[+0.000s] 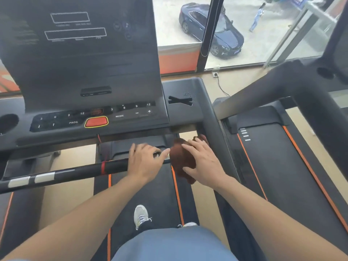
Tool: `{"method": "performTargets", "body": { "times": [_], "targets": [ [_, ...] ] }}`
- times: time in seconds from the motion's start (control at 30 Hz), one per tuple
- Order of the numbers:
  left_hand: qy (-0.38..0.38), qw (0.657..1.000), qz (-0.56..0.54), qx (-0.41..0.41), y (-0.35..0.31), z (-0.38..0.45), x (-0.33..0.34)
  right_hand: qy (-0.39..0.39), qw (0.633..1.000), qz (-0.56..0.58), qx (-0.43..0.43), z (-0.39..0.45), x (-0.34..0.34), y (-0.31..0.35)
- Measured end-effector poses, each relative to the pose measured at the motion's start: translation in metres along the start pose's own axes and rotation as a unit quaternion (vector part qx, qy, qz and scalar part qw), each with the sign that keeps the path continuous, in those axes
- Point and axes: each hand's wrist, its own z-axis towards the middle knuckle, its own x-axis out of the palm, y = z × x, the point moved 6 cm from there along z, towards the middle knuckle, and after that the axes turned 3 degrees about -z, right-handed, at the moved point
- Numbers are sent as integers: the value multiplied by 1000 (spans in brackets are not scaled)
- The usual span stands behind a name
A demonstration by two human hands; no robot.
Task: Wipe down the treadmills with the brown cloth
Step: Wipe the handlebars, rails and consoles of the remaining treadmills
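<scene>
Two hands are working at the front crossbar [116, 167] of the near treadmill [143, 185], below its console [98, 117]. The right hand [202, 166] is pressing the brown cloth [181, 157] with fingers spread flat, at the right end of the crossbar beside the upright. The left hand [146, 162] is resting on the crossbar just left of the cloth, grip relaxed, clamping nothing. The crossbar wipe appears underway; the next move probably calls for sweeping leftward along the crossbar.

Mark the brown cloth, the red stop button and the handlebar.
brown cloth [181, 159]: head view, on the bunched middle left of the right hand.
red stop button [96, 121]: head view, on its centre.
handlebar [82, 171]: head view, on the black mid-section.
</scene>
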Motion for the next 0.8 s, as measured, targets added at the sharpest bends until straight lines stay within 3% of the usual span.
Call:
{"method": "performTargets", "body": {
  "times": [0.07,0.13,0.23,0.33,0.43,0.5,0.67,0.8],
  "targets": [
    [100,991,27,-80,-21,9,18,-25,996,79,24,-19,-3,-5],
    [144,983,5,-113,-41,18,26,-29,991,127,32,-33,-3,-11],
    [118,974,-158,-111,-59,24,27,-39,979,195,55,-48,-3,-16],
    [103,928,-352,-60,-83,9,21,-121,931,326,114,-58,-8,-28],
    [115,897,-425,-29,-107,-8,13,-158,860,450,180,-60,-14,-39],
    [117,873,-473,-25,-117,-7,4,-154,833,495,193,-55,-17,-41],
    [103,797,-595,4,-147,20,-45,-99,803,556,190,-38,-40,-25],
    [30,794,-606,37,-160,63,-85,-227,792,542,169,-3,-94,-19]
  ]
}}
